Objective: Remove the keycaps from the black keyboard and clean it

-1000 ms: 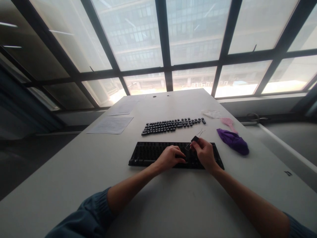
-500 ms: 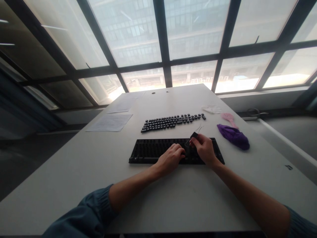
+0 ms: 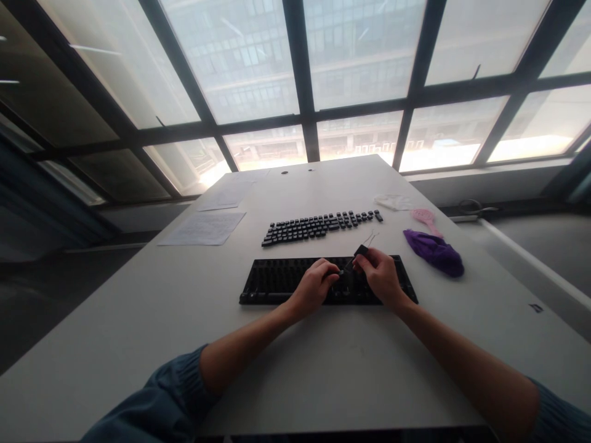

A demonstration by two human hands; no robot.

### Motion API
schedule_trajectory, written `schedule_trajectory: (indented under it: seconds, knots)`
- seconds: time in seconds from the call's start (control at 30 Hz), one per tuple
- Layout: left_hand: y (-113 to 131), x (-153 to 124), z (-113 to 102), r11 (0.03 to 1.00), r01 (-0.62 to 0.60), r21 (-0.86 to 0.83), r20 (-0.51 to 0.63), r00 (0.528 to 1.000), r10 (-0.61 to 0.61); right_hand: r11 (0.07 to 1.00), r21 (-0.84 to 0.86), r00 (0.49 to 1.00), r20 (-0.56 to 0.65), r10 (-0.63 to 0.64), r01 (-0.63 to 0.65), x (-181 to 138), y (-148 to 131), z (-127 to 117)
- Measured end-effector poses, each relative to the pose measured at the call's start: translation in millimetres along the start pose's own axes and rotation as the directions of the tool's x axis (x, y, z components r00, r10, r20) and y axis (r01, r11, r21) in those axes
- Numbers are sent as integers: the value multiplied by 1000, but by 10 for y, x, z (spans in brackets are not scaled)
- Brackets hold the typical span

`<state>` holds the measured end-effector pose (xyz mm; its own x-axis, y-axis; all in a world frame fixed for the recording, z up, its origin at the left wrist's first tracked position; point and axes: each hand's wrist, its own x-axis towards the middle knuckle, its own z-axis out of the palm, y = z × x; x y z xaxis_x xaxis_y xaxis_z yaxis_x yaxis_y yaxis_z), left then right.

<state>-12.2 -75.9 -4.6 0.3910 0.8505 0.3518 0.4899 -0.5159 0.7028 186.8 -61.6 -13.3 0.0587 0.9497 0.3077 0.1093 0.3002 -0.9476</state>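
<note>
While the right hand (image 3: 381,277) pinches the puller (image 3: 361,250) by its black handle, the left hand (image 3: 314,288) meets its lower end over the keyboard (image 3: 272,283).
From my remote seat I read the right fingers as closed tight on the handle, just right of centre frame. The left fingertips are drawn in at the wire end, though I cannot tell whether they grip the wires or a cap. I judge the puller light, its handle stiff and its wires thin and springy, so the handle is the place to hold it. The keyboard lies under both hands at mid-frame on the table (image 3: 323,369), with a row of loose keycaps (image 3: 318,224) above it, apart. A cloth (image 3: 434,252) and a brush (image 3: 425,218) lie at the right, papers (image 3: 203,227) at the left.
</note>
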Motion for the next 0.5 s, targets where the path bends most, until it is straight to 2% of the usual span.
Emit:
schedule_trajectory:
  seconds: [0.3, 0.43, 0.5]
  knots:
    - [29, 43, -24, 995, 69, -74, -49, 996, -73, 999, -28, 999, 33, -27, 28, -25, 6, 2]
    - [116, 62, -131, 994, 101, -45, -55, 993, -103, 1000, 2, 1000, 8, -18, 18, -15, -8, 2]
    - [137, 125, -228, 998, 69, 12, -57, 996, -68, 999, 28, 1000, -11, -14, 15, -9, -24, 3]
